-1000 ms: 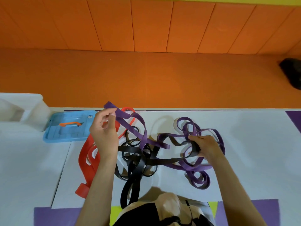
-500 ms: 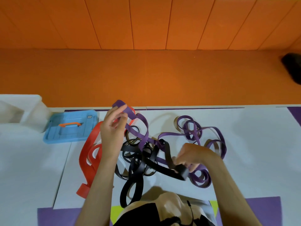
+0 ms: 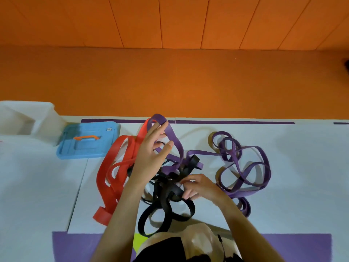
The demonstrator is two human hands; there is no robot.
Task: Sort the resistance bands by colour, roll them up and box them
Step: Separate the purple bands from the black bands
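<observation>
The left hand (image 3: 151,157) has its fingers spread out straight, and a loop of purple band (image 3: 173,137) hangs over them. The right hand (image 3: 200,186) curls its fingers round the black bands (image 3: 166,197), tangled in the middle of the white surface (image 3: 302,167). Red bands (image 3: 113,167) lie beside them.

Red bands (image 3: 117,146), black bands (image 3: 164,193), purple bands (image 3: 174,138); blue lid (image 3: 85,152), orange wall (image 3: 170,72).

Bright, even light; soft shadows, slight blur, wide-angle bending at edges.
</observation>
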